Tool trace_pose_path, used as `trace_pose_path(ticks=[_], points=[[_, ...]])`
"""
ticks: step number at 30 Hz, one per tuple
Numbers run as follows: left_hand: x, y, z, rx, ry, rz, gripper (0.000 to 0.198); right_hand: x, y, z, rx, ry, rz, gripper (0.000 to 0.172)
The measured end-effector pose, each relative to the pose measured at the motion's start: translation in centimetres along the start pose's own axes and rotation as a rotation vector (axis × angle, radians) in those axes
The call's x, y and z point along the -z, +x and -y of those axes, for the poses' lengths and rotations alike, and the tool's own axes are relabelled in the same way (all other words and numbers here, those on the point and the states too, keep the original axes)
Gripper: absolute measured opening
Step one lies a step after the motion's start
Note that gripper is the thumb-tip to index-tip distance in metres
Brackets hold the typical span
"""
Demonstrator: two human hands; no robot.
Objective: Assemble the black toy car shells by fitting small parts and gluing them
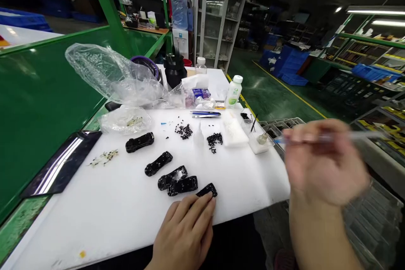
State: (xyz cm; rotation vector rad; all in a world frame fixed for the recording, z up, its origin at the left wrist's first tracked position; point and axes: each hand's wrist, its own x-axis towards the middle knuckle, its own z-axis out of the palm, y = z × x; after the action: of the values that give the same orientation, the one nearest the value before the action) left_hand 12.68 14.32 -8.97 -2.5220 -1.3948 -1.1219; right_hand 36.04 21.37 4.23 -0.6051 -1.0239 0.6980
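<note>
My left hand (185, 232) lies at the near edge of the white work board (95, 223), its fingertips pressing on a small black model car body (207, 190). My right hand (322, 160) is blurred by motion, out past the board's right edge. Its fingers pinch a thin pale rod-like tool (357, 136) with a bluish tip. Several other black car bodies (158, 163) lie on the board, and two of them (172, 181) touch each other. Small black parts lie in two heaps (184, 130) near the middle of the board.
A pair of tweezers (205, 114), a white tray (234, 133), a small container holding tools (257, 141), a white bottle (234, 91) and crumpled plastic bags (110, 74) sit along the board's far side. A dark glossy panel (61, 164) lies at left. Crates stand at right.
</note>
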Motion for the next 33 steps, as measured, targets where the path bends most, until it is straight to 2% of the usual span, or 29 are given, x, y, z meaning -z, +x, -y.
trace_pose_path(ticks=[2,4,5,7,9,13,17,20,23,24,25,27,28,30,31,32,33], points=[[-0.2,-0.2,0.2,-0.022,-0.012,-0.022,0.026,-0.8,0.2,-1.9,0.096,-0.011,0.005,0.020],[-0.3,-0.3,0.3,-0.034,-0.020,-0.030,0.025,-1.2,0.4,-4.3,0.103,-0.084,0.090,0.018],[-0.3,-0.3,0.3,-0.038,-0.021,-0.030,0.024,-1.4,0.6,-5.6,0.056,-0.136,0.140,0.017],[-0.3,-0.3,0.3,-0.041,-0.019,-0.030,0.024,-1.6,1.6,-8.2,-0.156,-0.260,0.216,0.023],[-0.1,-0.3,0.3,-0.040,-0.018,-0.043,0.024,-2.0,2.9,-10.5,-0.260,-0.299,0.250,0.028],[0.1,-0.2,0.1,-0.015,-0.030,-0.059,0.024,-2.7,4.4,-13.8,-0.310,-0.321,0.255,0.031],[-0.1,-0.3,0.2,-0.021,-0.024,-0.090,0.024,-2.6,3.0,-15.8,-0.377,-0.447,0.247,0.031],[-0.6,-0.5,0.5,-0.041,-0.018,-0.114,0.024,-2.3,1.6,-15.9,-0.404,-0.528,0.248,0.034],[-1.0,-0.8,0.8,-0.065,-0.015,-0.143,0.024,-2.5,0.8,-13.7,-0.346,-0.562,0.157,0.062],[-1.1,-0.9,0.9,-0.070,-0.020,-0.161,0.024,-2.8,0.6,-12.4,-0.262,-0.544,0.102,0.070],[-1.2,-0.9,0.9,-0.069,-0.030,-0.177,0.023,-3.1,0.4,-11.1,-0.136,-0.506,0.046,0.069],[-1.3,-0.9,0.9,-0.053,-0.060,-0.203,0.022,-4.0,0.2,-8.7,0.152,-0.396,0.037,0.047],[-1.3,-0.8,0.9,-0.043,-0.075,-0.214,0.022,-4.4,0.1,-7.8,0.253,-0.371,0.131,0.033],[-1.2,-0.6,0.9,-0.022,-0.097,-0.222,0.023,-5.3,0.1,-7.3,0.317,-0.412,0.426,0.019],[-1.1,-0.6,0.8,-0.005,-0.100,-0.219,0.022,-5.7,0.2,-7.7,0.277,-0.461,0.548,0.016],[-1.0,-0.5,0.8,0.012,-0.097,-0.218,0.021,-5.9,0.3,-8.4,0.204,-0.510,0.617,0.014],[-0.8,-0.5,0.7,0.027,-0.092,-0.222,0.020,-6.0,0.3,-9.4,0.113,-0.548,0.624,0.012]])
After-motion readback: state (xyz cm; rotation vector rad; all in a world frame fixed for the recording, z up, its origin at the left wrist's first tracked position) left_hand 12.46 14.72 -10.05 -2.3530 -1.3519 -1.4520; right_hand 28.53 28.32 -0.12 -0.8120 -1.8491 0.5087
